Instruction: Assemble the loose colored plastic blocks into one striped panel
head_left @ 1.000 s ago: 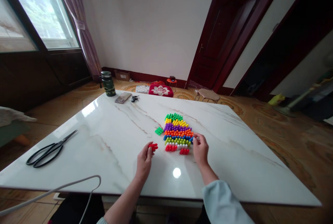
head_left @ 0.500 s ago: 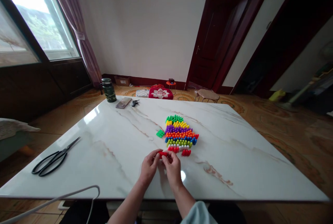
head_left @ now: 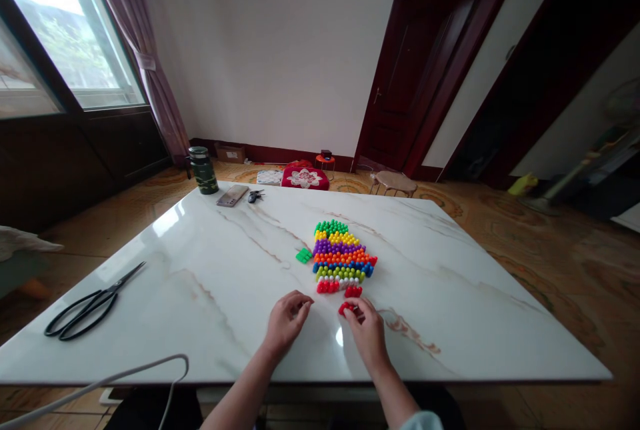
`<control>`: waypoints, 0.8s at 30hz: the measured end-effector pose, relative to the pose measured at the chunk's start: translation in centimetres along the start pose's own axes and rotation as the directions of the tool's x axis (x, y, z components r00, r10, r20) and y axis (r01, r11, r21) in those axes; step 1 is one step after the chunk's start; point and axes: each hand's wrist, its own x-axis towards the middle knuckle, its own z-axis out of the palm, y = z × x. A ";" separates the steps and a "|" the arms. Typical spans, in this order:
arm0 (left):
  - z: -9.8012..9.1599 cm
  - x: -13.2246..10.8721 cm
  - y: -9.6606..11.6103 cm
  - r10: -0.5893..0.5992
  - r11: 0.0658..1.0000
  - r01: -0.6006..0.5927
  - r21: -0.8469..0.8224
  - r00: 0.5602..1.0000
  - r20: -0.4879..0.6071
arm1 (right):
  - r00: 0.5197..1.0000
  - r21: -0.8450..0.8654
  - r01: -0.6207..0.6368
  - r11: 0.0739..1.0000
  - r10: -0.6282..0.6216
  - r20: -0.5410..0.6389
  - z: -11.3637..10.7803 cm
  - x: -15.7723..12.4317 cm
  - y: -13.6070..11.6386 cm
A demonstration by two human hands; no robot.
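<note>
In the head view my right hand (head_left: 366, 327) pinches a small red knobbed toy block (head_left: 345, 309) just above the near side of the table. My left hand (head_left: 290, 318) is to its left, fingers loosely curved with thumb and index apart, and nothing shows in it. Beyond the hands lie rows of knobbed blocks, including orange blocks (head_left: 340, 259), purple blocks (head_left: 337, 247) and lime green blocks (head_left: 340, 275). Two red groups, a left red block (head_left: 328, 287) and a right red block (head_left: 353, 291), are nearest me. A flat green piece (head_left: 304, 255) lies left of the rows.
On the white marbled table (head_left: 225, 323), black-handled scissors (head_left: 97, 303) lie at the left. A camouflage flask (head_left: 203, 171), a phone (head_left: 233, 195) and keys (head_left: 255, 196) sit at the far left corner. A pale cable (head_left: 125, 373) crosses the near left edge.
My hands have moved apart. The red block, formerly held between both, is now in my right hand, which has shifted right. The view has shifted slightly.
</note>
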 end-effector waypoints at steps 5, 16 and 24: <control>-0.1 0.0 0.2 -0.029 0.999 0.028 -0.023 0.999 -0.023 | 0.988 -0.169 -0.009 0.986 -0.017 -0.151 -3.6 1.8 2.8; 0.1 0.1 -0.6 -0.041 0.999 0.041 -0.028 0.999 -0.023 | 0.994 -0.209 0.041 0.977 -0.061 -0.092 -3.7 5.9 3.4; 0.0 0.2 -0.7 -0.010 1.000 0.010 0.012 1.000 -0.029 | 0.982 -0.231 0.007 0.973 -0.050 -0.181 -3.8 4.6 2.0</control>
